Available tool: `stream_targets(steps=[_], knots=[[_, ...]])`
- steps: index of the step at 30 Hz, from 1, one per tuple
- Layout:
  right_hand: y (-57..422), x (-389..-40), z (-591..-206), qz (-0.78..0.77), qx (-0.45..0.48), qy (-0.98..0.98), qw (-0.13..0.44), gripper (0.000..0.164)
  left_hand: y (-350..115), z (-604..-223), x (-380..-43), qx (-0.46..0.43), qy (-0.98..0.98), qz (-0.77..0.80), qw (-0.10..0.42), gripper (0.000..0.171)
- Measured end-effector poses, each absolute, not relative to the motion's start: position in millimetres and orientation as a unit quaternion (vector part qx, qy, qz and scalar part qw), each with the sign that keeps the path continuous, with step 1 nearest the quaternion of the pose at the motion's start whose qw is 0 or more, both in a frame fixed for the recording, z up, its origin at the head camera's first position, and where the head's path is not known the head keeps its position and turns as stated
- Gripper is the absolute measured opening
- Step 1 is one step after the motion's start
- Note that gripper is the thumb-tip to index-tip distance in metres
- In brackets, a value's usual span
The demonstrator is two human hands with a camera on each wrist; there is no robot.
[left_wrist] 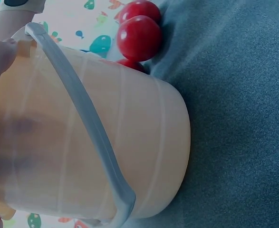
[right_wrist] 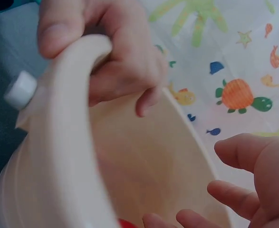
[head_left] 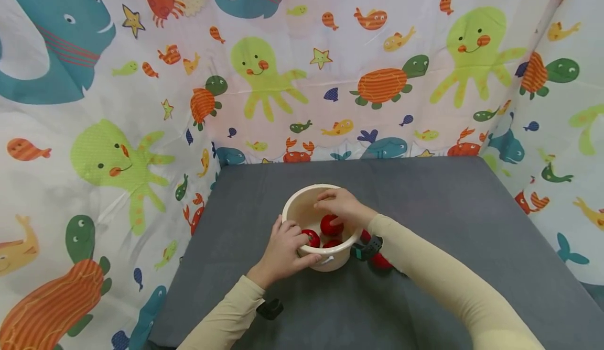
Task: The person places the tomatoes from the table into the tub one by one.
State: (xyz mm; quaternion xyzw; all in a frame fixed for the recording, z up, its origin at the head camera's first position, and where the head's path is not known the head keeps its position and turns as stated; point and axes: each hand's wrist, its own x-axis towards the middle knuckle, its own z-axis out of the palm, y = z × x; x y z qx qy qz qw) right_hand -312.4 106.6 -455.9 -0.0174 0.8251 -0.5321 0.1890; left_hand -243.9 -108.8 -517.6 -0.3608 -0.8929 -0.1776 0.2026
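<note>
Red ball (head_left: 332,243) partly behind bucket rim (head_left: 330,250)

white curtain (head_left: 340,41): sea-animal print, back and both sides | dark grey tabletop (head_left: 439,203): cloth-textured

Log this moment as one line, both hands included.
left hand: grips bucket rim | right hand: holds nothing, over bucket | red balls: some inside, some beside it
</note>
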Motion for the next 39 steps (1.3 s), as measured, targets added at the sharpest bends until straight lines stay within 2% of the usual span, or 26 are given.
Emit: stream_targets(steps=[7, 17, 21, 28, 39], knots=[[131.0, -312.0, -425.2, -0.528, -0.042, 0.825, 0.197, 0.05, -108.9, -516.0, -243.8, -0.359, -0.894, -0.177, 0.202, 0.034], [215.3, -316.6, -409.1, -0.573, -0.012, 0.799, 0.184, 0.058, -109.0, -517.2, -244.2, -0.355, -0.895, -0.175, 0.207, 0.032], [249.7, -309.3, -419.4, -0.556, 0.007, 0.813, 0.174, 0.063, -109.3, -517.1, -244.3, -0.358, -0.893, -0.18, 0.203, 0.033], [298.4, -290.9, -456.2, -0.555, 0.021, 0.809, 0.192, 0.069, -107.7, -517.3, -243.8, -0.361, -0.893, -0.183, 0.197, 0.033], [320.7, -266.5, -506.4, -0.552, 0.033, 0.802, 0.224, 0.068, -107.6, -516.5, -243.8, -0.356, -0.894, -0.187, 0.197, 0.031]])
